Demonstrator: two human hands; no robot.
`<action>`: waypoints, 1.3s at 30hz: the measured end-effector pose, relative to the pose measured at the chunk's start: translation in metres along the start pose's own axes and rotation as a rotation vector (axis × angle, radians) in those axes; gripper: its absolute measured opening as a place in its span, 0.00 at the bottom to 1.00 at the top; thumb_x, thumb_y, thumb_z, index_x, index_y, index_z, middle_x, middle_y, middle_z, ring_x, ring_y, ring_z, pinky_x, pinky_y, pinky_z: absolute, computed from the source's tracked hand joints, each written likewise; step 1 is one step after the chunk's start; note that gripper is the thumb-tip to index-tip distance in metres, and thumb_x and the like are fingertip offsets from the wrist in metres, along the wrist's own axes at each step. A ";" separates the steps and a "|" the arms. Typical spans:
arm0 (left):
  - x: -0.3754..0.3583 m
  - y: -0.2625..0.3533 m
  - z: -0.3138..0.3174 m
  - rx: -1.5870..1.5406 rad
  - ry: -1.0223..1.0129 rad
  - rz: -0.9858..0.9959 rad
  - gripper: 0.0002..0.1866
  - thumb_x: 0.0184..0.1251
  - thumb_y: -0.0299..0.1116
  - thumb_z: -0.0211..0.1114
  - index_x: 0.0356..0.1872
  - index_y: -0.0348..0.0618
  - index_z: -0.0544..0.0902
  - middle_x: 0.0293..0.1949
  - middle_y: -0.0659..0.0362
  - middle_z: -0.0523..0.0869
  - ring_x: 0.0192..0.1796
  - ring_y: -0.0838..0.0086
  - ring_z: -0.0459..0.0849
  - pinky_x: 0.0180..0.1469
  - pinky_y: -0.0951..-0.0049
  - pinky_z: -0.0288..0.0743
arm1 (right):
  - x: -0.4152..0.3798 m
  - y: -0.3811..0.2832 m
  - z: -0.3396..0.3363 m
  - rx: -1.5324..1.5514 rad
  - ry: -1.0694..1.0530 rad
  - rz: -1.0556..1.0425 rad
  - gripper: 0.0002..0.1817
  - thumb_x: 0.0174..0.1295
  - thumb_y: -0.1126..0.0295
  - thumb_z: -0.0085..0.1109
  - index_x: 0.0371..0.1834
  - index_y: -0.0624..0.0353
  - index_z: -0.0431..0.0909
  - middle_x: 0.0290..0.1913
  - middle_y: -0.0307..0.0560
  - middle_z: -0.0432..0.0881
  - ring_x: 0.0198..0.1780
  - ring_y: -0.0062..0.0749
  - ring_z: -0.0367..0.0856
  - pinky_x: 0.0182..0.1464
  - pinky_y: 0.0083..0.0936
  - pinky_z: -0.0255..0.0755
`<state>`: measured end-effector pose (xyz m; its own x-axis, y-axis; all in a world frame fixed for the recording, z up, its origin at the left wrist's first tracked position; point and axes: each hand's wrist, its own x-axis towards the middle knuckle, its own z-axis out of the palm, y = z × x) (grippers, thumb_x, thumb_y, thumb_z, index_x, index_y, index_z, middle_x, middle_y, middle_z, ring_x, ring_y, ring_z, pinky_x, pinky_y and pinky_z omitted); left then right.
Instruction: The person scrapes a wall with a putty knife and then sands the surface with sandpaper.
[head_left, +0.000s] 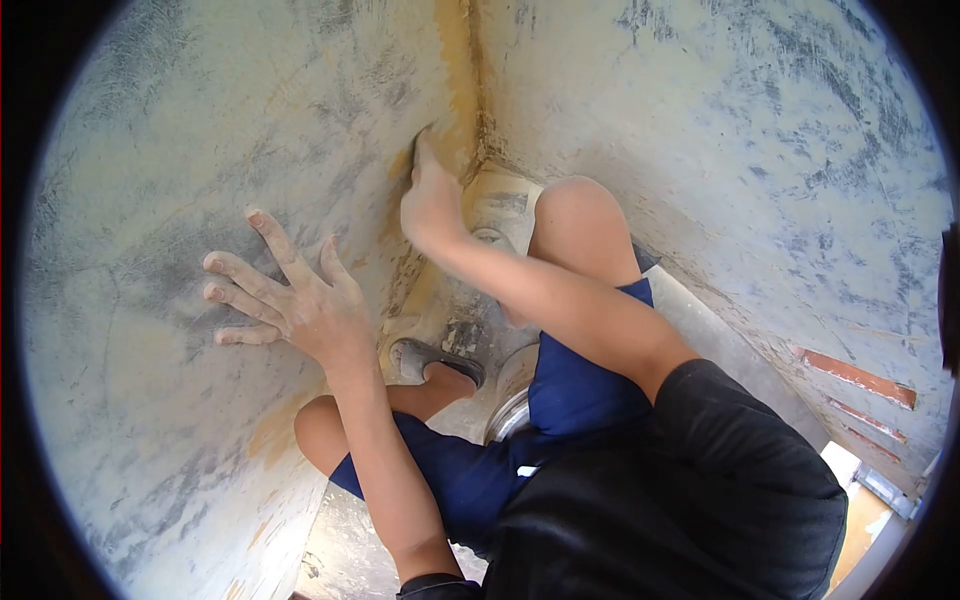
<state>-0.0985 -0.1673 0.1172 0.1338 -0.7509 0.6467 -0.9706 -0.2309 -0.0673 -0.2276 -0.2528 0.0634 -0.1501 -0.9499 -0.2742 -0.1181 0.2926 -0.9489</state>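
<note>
My left hand (325, 310) is open, its dusty fingers spread over the pale, patchy left wall (150, 330). Farther up and to the right, my right hand (435, 205) reaches to the same wall beside the yellowish-brown corner seam (470, 75). Its fingers point upward and are seen edge-on. A thin dark edge shows between them and the wall; what they hold is hidden, and I cannot tell what it is. Grey smudges and streaks mark the plaster around both hands.
A second streaked wall (720, 150) meets the first at the corner. Exposed reddish-brown strips (860, 378) show low on it. I sit with bent knees above a round, pale container (515, 390). A dark shoe (437, 358) stands on the dusty floor near the left wall.
</note>
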 end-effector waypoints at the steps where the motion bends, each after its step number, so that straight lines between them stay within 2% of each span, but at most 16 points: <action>1: 0.001 0.001 0.001 0.000 0.007 0.000 0.51 0.64 0.55 0.76 0.86 0.63 0.58 0.88 0.43 0.38 0.88 0.49 0.24 0.75 0.29 0.08 | -0.005 0.013 0.005 -0.076 0.001 -0.117 0.39 0.65 0.87 0.35 0.84 0.73 0.50 0.70 0.79 0.74 0.73 0.63 0.73 0.78 0.42 0.62; 2: 0.002 0.002 0.002 -0.003 0.011 -0.005 0.51 0.64 0.55 0.76 0.86 0.63 0.58 0.88 0.43 0.38 0.88 0.49 0.24 0.75 0.29 0.08 | -0.005 0.024 0.008 -0.153 0.000 -0.233 0.39 0.65 0.87 0.35 0.84 0.73 0.50 0.69 0.78 0.75 0.72 0.64 0.74 0.77 0.43 0.63; 7: 0.001 0.000 0.000 0.009 0.003 0.003 0.51 0.65 0.55 0.75 0.86 0.63 0.59 0.88 0.43 0.38 0.88 0.50 0.24 0.75 0.29 0.08 | 0.012 -0.001 0.005 0.078 0.050 0.036 0.38 0.66 0.88 0.34 0.84 0.71 0.50 0.73 0.76 0.72 0.74 0.64 0.72 0.79 0.43 0.60; 9: 0.001 0.000 0.000 0.014 0.010 0.002 0.51 0.65 0.55 0.75 0.86 0.63 0.59 0.88 0.43 0.38 0.88 0.50 0.24 0.75 0.28 0.08 | 0.000 0.018 0.020 -0.138 0.185 -0.311 0.38 0.66 0.88 0.35 0.84 0.72 0.50 0.68 0.77 0.76 0.70 0.63 0.77 0.74 0.43 0.67; 10: 0.001 0.001 0.001 0.020 0.014 0.003 0.51 0.65 0.55 0.75 0.86 0.63 0.58 0.88 0.43 0.38 0.88 0.50 0.24 0.75 0.28 0.08 | 0.002 0.017 0.017 -0.141 0.185 -0.314 0.38 0.66 0.88 0.35 0.84 0.72 0.50 0.68 0.77 0.76 0.70 0.63 0.77 0.74 0.43 0.67; 14: 0.001 0.003 -0.003 0.010 -0.011 -0.011 0.51 0.65 0.55 0.75 0.86 0.63 0.58 0.88 0.43 0.38 0.88 0.50 0.24 0.75 0.28 0.09 | 0.014 0.003 0.004 0.038 0.104 -0.056 0.38 0.66 0.88 0.35 0.84 0.72 0.51 0.67 0.77 0.77 0.66 0.63 0.80 0.71 0.45 0.68; 20: 0.000 0.005 -0.003 -0.048 -0.007 -0.019 0.46 0.67 0.51 0.74 0.85 0.61 0.63 0.87 0.39 0.40 0.88 0.47 0.25 0.74 0.30 0.04 | 0.002 0.016 0.003 -0.141 -0.043 -0.129 0.38 0.65 0.89 0.35 0.83 0.74 0.51 0.71 0.79 0.73 0.72 0.64 0.74 0.75 0.42 0.66; 23: 0.003 0.004 -0.004 -0.037 -0.016 -0.020 0.46 0.68 0.51 0.74 0.85 0.61 0.62 0.87 0.39 0.40 0.88 0.47 0.24 0.74 0.31 0.03 | 0.017 0.001 0.001 0.088 0.045 -0.032 0.38 0.65 0.89 0.35 0.83 0.75 0.50 0.74 0.77 0.70 0.76 0.63 0.69 0.78 0.42 0.62; 26: 0.002 0.003 -0.001 -0.056 -0.018 -0.016 0.46 0.68 0.51 0.74 0.85 0.61 0.62 0.87 0.40 0.40 0.88 0.47 0.23 0.74 0.31 0.03 | -0.006 0.011 0.005 -0.163 -0.038 -0.165 0.38 0.65 0.89 0.35 0.83 0.76 0.50 0.76 0.76 0.68 0.78 0.62 0.68 0.80 0.42 0.60; 28: 0.002 0.004 -0.002 -0.060 -0.006 -0.016 0.46 0.69 0.51 0.73 0.85 0.61 0.62 0.87 0.41 0.40 0.88 0.47 0.24 0.74 0.31 0.03 | -0.007 -0.010 -0.010 -0.115 -0.028 -0.184 0.38 0.64 0.90 0.34 0.83 0.76 0.50 0.78 0.76 0.65 0.80 0.60 0.65 0.81 0.40 0.58; 30: 0.000 0.005 -0.004 -0.058 -0.016 -0.015 0.46 0.69 0.51 0.73 0.85 0.61 0.62 0.87 0.41 0.40 0.88 0.48 0.24 0.74 0.31 0.03 | 0.011 -0.031 -0.021 0.074 -0.088 0.110 0.38 0.65 0.90 0.34 0.83 0.74 0.51 0.79 0.75 0.63 0.82 0.59 0.61 0.84 0.41 0.54; 31: 0.001 0.004 -0.004 -0.055 -0.019 -0.018 0.46 0.69 0.51 0.73 0.85 0.62 0.62 0.87 0.42 0.40 0.88 0.48 0.24 0.74 0.31 0.04 | 0.014 -0.017 0.000 0.000 0.101 -0.062 0.38 0.65 0.90 0.34 0.83 0.75 0.52 0.77 0.76 0.67 0.80 0.60 0.65 0.82 0.41 0.57; 34: 0.001 0.004 -0.002 -0.058 -0.008 -0.020 0.46 0.68 0.51 0.74 0.85 0.62 0.62 0.87 0.42 0.40 0.88 0.48 0.24 0.74 0.31 0.04 | -0.006 0.002 -0.001 -0.121 -0.013 -0.191 0.37 0.64 0.90 0.35 0.82 0.76 0.52 0.75 0.78 0.69 0.77 0.62 0.69 0.80 0.40 0.60; 36: 0.001 0.006 -0.004 -0.061 -0.017 -0.023 0.46 0.68 0.51 0.74 0.85 0.62 0.62 0.87 0.42 0.40 0.88 0.48 0.24 0.74 0.31 0.04 | -0.001 -0.005 -0.012 -0.105 -0.069 -0.121 0.38 0.64 0.90 0.35 0.82 0.76 0.52 0.76 0.78 0.66 0.77 0.62 0.69 0.81 0.40 0.59; 38: 0.002 0.005 -0.005 -0.059 -0.015 -0.024 0.46 0.69 0.50 0.73 0.85 0.61 0.62 0.87 0.41 0.40 0.88 0.48 0.24 0.74 0.31 0.04 | 0.018 -0.011 -0.009 0.032 0.103 -0.045 0.36 0.68 0.87 0.39 0.83 0.69 0.57 0.62 0.82 0.78 0.66 0.68 0.79 0.72 0.44 0.68; 39: 0.001 0.004 -0.005 -0.051 -0.020 -0.020 0.45 0.69 0.50 0.73 0.85 0.61 0.62 0.87 0.40 0.39 0.88 0.48 0.24 0.74 0.31 0.04 | 0.021 -0.002 0.002 -0.003 0.119 -0.122 0.37 0.64 0.90 0.35 0.82 0.77 0.51 0.77 0.77 0.65 0.78 0.64 0.67 0.81 0.42 0.58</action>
<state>-0.1034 -0.1666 0.1212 0.1568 -0.7591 0.6318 -0.9765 -0.2148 -0.0158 -0.2290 -0.2732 0.0593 -0.2496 -0.9587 -0.1364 -0.1452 0.1763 -0.9736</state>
